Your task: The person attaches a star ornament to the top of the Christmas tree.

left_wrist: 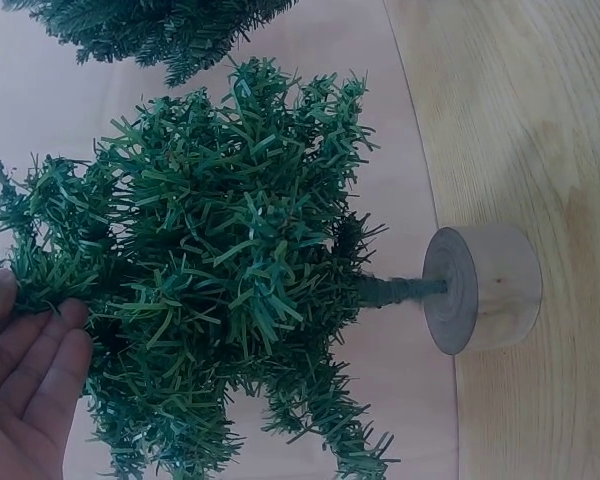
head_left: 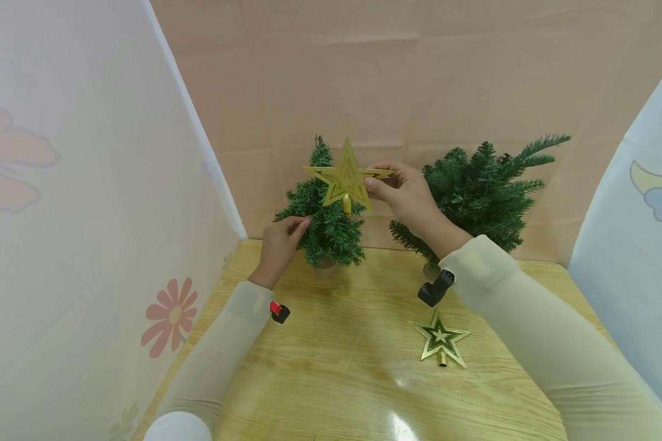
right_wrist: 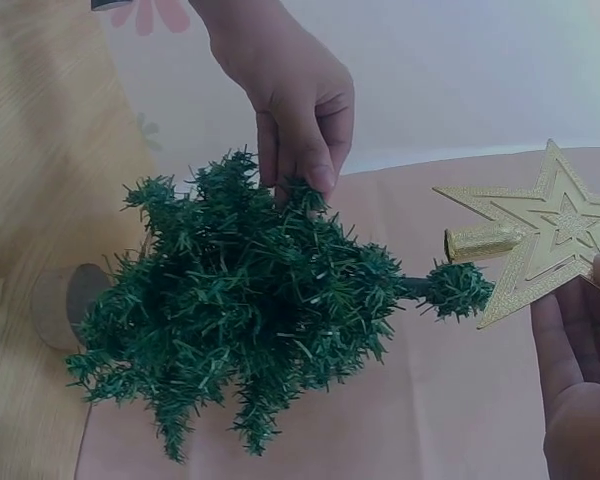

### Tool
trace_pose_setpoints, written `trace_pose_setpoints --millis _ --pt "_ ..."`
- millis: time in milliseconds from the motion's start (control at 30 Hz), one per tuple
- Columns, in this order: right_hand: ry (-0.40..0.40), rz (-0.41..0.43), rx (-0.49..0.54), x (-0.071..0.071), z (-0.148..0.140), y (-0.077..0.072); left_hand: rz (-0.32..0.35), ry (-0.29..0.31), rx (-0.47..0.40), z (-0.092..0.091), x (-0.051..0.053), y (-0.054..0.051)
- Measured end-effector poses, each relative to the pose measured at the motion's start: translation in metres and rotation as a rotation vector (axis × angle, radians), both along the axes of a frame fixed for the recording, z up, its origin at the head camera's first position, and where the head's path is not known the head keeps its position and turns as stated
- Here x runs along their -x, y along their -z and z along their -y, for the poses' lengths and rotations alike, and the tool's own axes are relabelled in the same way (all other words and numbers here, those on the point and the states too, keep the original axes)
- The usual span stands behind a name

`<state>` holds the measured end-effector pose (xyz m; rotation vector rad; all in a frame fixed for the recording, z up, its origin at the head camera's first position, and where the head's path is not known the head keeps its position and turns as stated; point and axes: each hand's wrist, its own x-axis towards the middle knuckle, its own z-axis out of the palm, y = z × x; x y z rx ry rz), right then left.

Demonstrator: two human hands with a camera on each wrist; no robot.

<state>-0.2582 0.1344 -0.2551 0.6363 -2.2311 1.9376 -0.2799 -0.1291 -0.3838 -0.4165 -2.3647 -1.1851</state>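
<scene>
My right hand (head_left: pixel 405 193) pinches a gold star tree topper (head_left: pixel 346 177) by one arm, with its short socket pointing down. In the head view the star overlaps the upper part of a small artificial Christmas tree (head_left: pixel 333 236). The right wrist view shows the star (right_wrist: pixel 570 225) beside the tree's tip (right_wrist: pixel 458 290), its socket (right_wrist: pixel 475 242) apart from the tip. My left hand (head_left: pixel 281 245) pinches a branch on the tree's left side; in the right wrist view that hand (right_wrist: pixel 295 110) has thumb and fingers on the greenery. The tree stands upright on a round wooden base (left_wrist: pixel 490 288).
A second, bushier tree (head_left: pixel 474 190) stands at the right, partly behind my right forearm. Another gold star topper (head_left: pixel 440 338) lies flat on the wooden table (head_left: pixel 320 355). A pink cloth (head_left: pixel 364 73) hangs behind, with pale printed sheets (head_left: pixel 88 184) at the sides.
</scene>
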Motion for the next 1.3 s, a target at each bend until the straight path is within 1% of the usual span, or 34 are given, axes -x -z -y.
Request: trace_pose_setpoints --millis 133,267,367,433,567,733,867,967,1167,1300 --pt "-0.023 -0.015 0.035 0.006 0.003 -0.004 0.026 -0.009 -0.011 0.001 -0.001 0.001" --pt "-0.035 -0.029 0.069 0.010 0.006 -0.007 0.031 -0.012 -0.012 0.000 0.000 0.001" --pt "-0.031 -0.037 0.053 0.012 0.008 -0.009 0.034 -0.009 -0.010 -0.001 0.001 0.002" --pt "-0.021 -0.028 0.025 0.013 0.009 -0.012 0.039 -0.010 -0.010 -0.001 0.001 0.002" --pt "0.004 0.014 -0.022 0.016 0.012 -0.021 0.045 -0.006 -0.026 0.000 0.001 0.003" --pt "-0.011 0.049 -0.003 0.024 0.016 -0.031 0.031 0.004 -0.033 0.001 0.001 0.002" --pt "-0.001 0.040 -0.011 0.032 0.017 -0.039 0.022 0.011 -0.022 0.002 0.002 0.001" --pt "0.021 0.037 -0.022 0.037 0.017 -0.044 0.018 0.014 -0.020 0.003 0.002 0.001" --pt "0.037 0.052 0.013 0.045 0.020 -0.052 0.021 0.013 -0.024 0.004 0.003 0.004" --pt "0.043 0.075 0.078 0.049 0.021 -0.057 0.026 0.012 -0.026 0.004 0.004 0.006"
